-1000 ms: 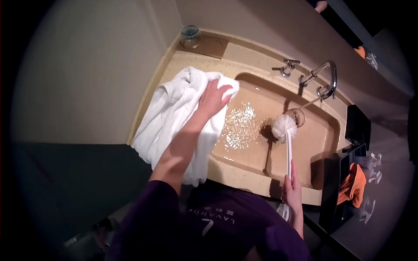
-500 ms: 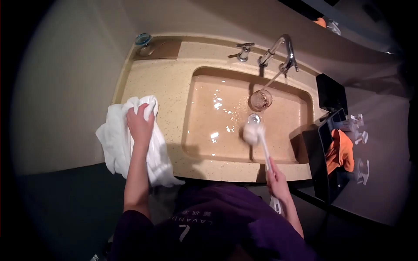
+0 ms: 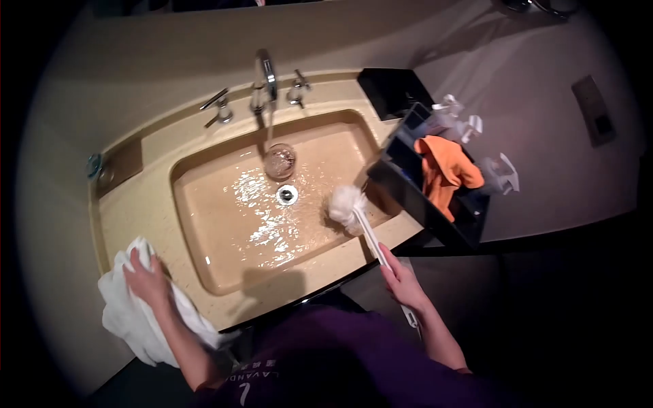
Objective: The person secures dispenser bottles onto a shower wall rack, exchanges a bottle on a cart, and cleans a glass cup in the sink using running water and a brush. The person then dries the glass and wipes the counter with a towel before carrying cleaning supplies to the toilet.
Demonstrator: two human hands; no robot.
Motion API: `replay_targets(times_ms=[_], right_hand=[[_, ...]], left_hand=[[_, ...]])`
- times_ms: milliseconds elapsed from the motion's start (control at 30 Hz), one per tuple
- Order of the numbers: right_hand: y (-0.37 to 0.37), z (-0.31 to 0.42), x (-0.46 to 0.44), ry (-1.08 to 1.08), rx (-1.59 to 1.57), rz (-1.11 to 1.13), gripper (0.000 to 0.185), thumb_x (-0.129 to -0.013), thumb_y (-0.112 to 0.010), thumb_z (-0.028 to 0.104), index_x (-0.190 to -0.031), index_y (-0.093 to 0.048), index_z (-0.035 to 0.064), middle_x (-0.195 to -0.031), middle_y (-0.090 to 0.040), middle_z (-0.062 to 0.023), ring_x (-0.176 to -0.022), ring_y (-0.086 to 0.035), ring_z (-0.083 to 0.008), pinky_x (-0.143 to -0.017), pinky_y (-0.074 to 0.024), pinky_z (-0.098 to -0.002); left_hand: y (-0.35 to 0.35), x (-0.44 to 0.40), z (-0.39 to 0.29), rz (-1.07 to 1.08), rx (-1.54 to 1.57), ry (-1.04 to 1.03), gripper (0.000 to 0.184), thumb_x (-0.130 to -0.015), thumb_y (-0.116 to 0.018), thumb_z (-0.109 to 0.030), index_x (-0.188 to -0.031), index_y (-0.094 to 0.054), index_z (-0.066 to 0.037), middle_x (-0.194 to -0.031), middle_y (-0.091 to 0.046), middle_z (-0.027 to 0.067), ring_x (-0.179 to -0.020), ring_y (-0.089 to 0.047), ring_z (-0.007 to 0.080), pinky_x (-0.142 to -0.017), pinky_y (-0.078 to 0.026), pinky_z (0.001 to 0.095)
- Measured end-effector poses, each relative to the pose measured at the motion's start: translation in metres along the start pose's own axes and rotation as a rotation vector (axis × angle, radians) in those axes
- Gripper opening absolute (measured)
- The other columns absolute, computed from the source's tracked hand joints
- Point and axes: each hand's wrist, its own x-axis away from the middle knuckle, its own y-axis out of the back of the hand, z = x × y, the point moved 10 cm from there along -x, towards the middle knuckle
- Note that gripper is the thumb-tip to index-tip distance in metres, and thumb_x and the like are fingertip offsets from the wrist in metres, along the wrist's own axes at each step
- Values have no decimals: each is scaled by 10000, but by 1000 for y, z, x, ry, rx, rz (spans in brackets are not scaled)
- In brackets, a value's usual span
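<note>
My right hand (image 3: 401,279) is closed round the white handle of a long-handled brush (image 3: 348,206). Its round, fluffy white head is over the right front part of the sink (image 3: 197,258), near the rim. On the counter's left front corner, my left hand (image 3: 146,277) grips a bunched white towel (image 3: 129,319) that hangs over the edge. Water runs from the faucet (image 3: 265,75) into a clear glass (image 3: 280,161) standing in the basin, just behind the drain (image 3: 286,195).
A black caddy (image 3: 422,194) with an orange cloth (image 3: 445,170) and several spray bottles stands right of the sink. Behind it is a black box (image 3: 388,92). A glass jar (image 3: 95,165) with a blue rim sits by a brown tray (image 3: 124,163) at the back left.
My view has turned and shifted to the right. The brush head has moved from beside the drain to the right front of the basin. My left hand stays on the towel.
</note>
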Motion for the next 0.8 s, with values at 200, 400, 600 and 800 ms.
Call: replay_targets(times_ms=[200, 400, 600, 800], right_hand=[[96, 29, 37, 161, 119, -143, 513, -903, -488, 160, -1387, -333, 226, -680, -555, -80, -572, -504, -130, -596, -433, -266], [161, 19, 25, 362, 105, -130, 530, -866, -531, 157, -1367, -360, 176, -1033, -599, -162, -666, -604, -190, -661, -450, -263], [237, 6, -17, 529, 618, -261, 525, -815, -599, 191, -1312, -432, 166, -860, -611, -128, -701, -589, -337, -633, -471, -401], [240, 43, -24, 818, 747, -351, 418, -810, -581, 79, -1222, -513, 53, -976, -541, -138, -911, -512, -306, -795, -408, -380]], left_hand=[[30, 17, -43, -125, -3, -8, 502, -795, -622, -285, -1252, -476, -137, -1348, -299, 274, -1231, -339, 396, -989, -319, 451], [31, 62, -119, -160, 336, -159, 477, -807, -605, -205, -1245, -471, -73, -1332, -317, 279, -1238, -318, 399, -1030, -260, 446], [24, 140, -193, -35, 379, -209, 479, -775, -631, -160, -1218, -469, -74, -1274, -380, 247, -1220, -339, 385, -1023, -273, 445], [55, 206, -194, 1, 385, -95, 440, -768, -637, -148, -1175, -490, -73, -1243, -394, 266, -1206, -352, 403, -1006, -298, 436]])
